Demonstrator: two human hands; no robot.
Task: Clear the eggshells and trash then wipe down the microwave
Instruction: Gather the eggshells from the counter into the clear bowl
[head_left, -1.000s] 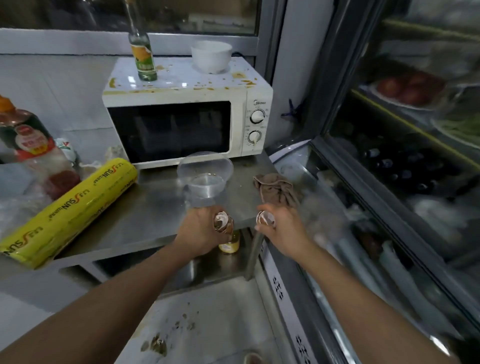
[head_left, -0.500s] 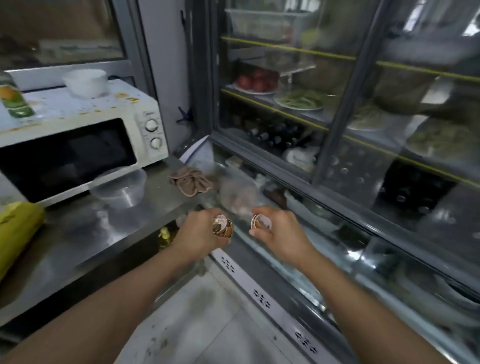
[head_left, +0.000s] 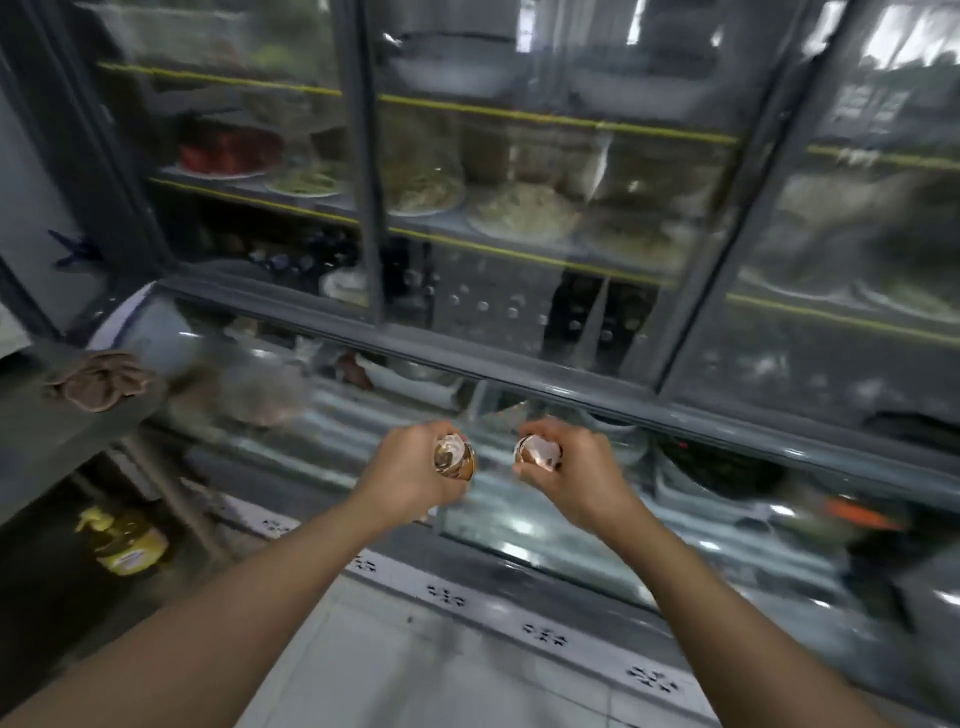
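Observation:
My left hand (head_left: 410, 470) grips a brown eggshell half (head_left: 454, 457), its broken white rim facing up. My right hand (head_left: 576, 470) grips a second eggshell half (head_left: 537, 451), also brown with a pale inside. Both hands are held out side by side in front of the glass display fridge (head_left: 519, 374), a small gap between them. The microwave is out of view. A crumpled brown cloth (head_left: 98, 382) lies on the corner of the steel table (head_left: 47, 441) at the far left.
The fridge fills the view ahead, with plates of food on yellow-edged shelves behind sliding glass doors. A yellow bottle (head_left: 127, 540) sits on the shelf under the table. Pale tiled floor (head_left: 415, 670) runs between my arms along the fridge's base.
The view has swung right, away from the microwave and table, toward the fridge. Both hands keep their eggshell halves and stay side by side.

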